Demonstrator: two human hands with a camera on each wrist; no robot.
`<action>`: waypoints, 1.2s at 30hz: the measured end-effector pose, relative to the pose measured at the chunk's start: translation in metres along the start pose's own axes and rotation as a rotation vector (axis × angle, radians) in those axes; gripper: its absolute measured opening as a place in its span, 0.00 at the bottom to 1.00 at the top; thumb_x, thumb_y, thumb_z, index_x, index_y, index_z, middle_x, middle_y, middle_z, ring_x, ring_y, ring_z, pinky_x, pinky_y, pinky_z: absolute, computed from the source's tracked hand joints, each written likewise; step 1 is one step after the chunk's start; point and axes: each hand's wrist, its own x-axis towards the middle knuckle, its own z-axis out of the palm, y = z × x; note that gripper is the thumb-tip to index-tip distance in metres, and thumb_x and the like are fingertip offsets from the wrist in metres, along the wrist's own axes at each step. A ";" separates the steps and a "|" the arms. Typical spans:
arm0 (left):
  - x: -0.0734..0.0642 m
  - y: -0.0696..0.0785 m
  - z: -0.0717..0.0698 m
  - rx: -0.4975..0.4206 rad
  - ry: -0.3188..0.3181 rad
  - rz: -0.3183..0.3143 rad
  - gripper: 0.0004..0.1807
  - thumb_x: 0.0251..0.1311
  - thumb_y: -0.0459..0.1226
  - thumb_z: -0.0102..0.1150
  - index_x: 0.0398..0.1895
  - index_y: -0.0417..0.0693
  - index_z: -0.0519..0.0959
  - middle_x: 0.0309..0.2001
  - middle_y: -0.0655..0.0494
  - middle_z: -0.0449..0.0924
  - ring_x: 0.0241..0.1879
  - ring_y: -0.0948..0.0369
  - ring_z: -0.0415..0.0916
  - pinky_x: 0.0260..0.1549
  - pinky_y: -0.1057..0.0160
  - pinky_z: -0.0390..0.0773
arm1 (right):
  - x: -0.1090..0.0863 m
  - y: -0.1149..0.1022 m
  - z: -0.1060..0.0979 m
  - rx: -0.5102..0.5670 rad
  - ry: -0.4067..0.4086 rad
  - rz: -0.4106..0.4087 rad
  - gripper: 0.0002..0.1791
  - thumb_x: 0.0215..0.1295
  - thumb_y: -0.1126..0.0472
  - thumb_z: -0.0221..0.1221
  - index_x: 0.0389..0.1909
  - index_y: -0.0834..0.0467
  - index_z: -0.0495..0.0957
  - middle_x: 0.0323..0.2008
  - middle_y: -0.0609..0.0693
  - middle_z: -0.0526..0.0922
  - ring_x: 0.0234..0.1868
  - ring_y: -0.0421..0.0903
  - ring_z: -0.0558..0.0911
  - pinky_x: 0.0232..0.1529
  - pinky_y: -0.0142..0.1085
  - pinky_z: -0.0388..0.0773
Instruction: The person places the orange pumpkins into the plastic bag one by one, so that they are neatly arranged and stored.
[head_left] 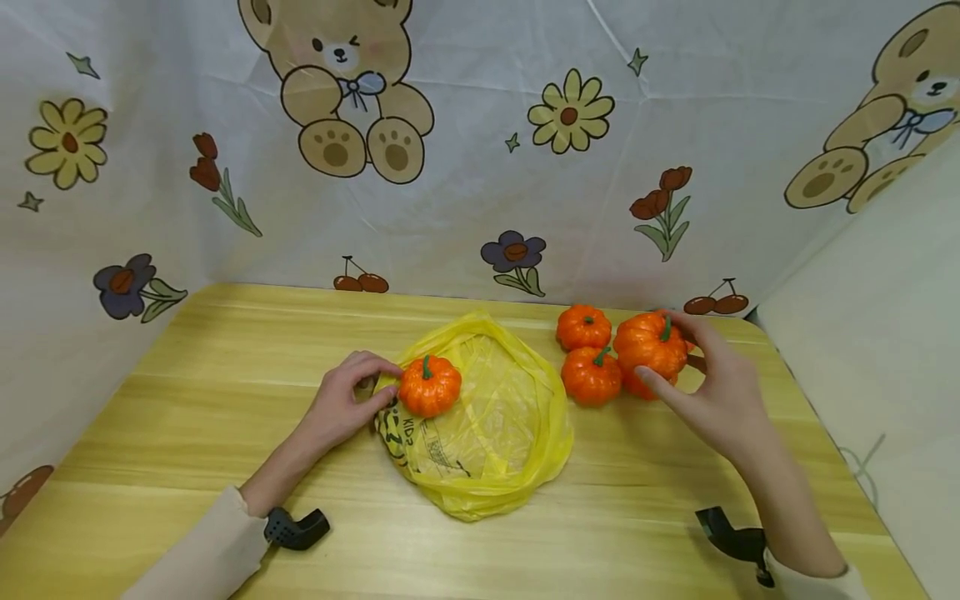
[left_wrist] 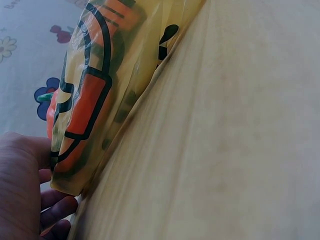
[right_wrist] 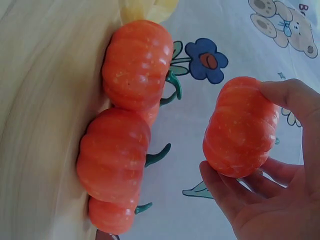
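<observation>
A yellow plastic bag (head_left: 498, 492) lies with its mouth spread wide on the wooden table. An orange toy pumpkin (head_left: 430, 387) with a green stem sits at its left rim; in the left wrist view it shows orange through the printed film. My left hand (head_left: 351, 393) pinches the bag's edge beside this pumpkin, thumb on the near side. Above the other pumpkins, my right hand (head_left: 712, 385) grips a larger pumpkin (right_wrist: 241, 127) between thumb and fingers. Below it, a ribbed pumpkin (right_wrist: 114, 152) and another pumpkin (right_wrist: 137, 65) rest on the table.
Several pumpkins cluster at the back right, among them one (head_left: 583, 327) near the cloth wall and one (head_left: 591, 377) close to the bag's right side. A printed cloth (head_left: 465, 200) hangs behind the table (head_left: 600, 533). White cloth borders the right edge.
</observation>
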 end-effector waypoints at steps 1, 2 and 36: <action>0.000 0.000 0.000 -0.001 -0.002 0.001 0.12 0.63 0.32 0.72 0.48 0.53 0.88 0.48 0.59 0.87 0.49 0.59 0.77 0.48 0.65 0.72 | 0.000 -0.002 0.001 0.002 -0.002 -0.005 0.43 0.59 0.61 0.77 0.75 0.56 0.70 0.63 0.57 0.81 0.62 0.54 0.79 0.52 0.09 0.64; 0.000 0.000 0.000 0.000 -0.002 0.003 0.12 0.63 0.32 0.72 0.48 0.53 0.88 0.48 0.59 0.87 0.49 0.58 0.77 0.48 0.65 0.72 | 0.001 -0.003 0.002 0.003 -0.005 -0.007 0.43 0.59 0.61 0.77 0.75 0.56 0.70 0.63 0.57 0.81 0.62 0.53 0.79 0.52 0.09 0.64; -0.002 -0.002 0.001 0.028 0.014 0.022 0.12 0.63 0.32 0.73 0.47 0.55 0.88 0.46 0.62 0.86 0.42 0.62 0.72 0.42 0.64 0.71 | 0.011 -0.079 0.067 0.092 -0.188 -0.156 0.41 0.61 0.50 0.75 0.73 0.53 0.70 0.62 0.47 0.81 0.60 0.46 0.83 0.56 0.49 0.84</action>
